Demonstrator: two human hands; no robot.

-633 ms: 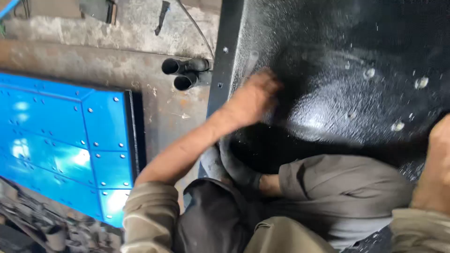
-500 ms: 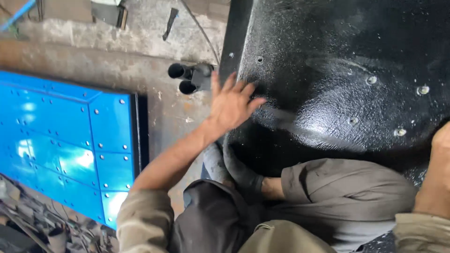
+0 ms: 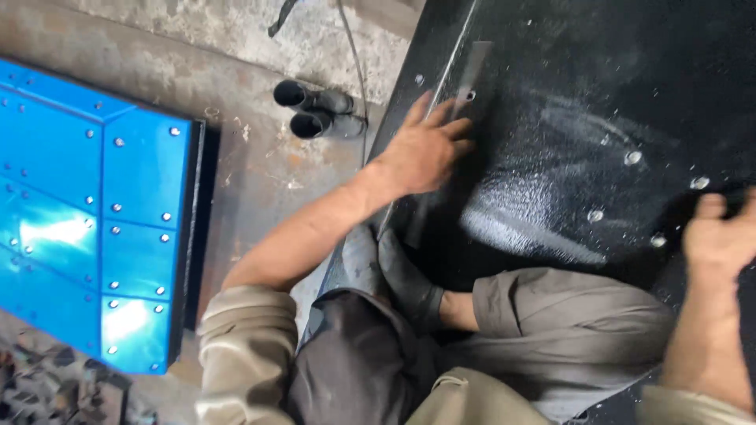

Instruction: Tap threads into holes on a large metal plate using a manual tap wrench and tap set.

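Observation:
I sit cross-legged on a big glossy black panel [image 3: 598,86] with bolt heads set in it. My left hand [image 3: 421,149] lies flat on the panel near its left edge, fingers spread, palm down on the surface. My right hand [image 3: 720,236] rests at the panel's right side, fingers loosely curled, and nothing shows in it. A streak of wet shine [image 3: 528,212] crosses the black surface between the two hands. My knee in grey-brown trousers [image 3: 567,323] fills the space below.
A blue panel [image 3: 87,205] studded with bolts lies on the concrete floor [image 3: 252,165] to the left. A pair of black rubber boots [image 3: 315,110] lies on the floor beside the black panel's edge. Dark scrap shows at the bottom left corner.
My left hand has slid up and to the right over the black panel, going from a blurred sweep to a flat spread palm. The view has shifted closer.

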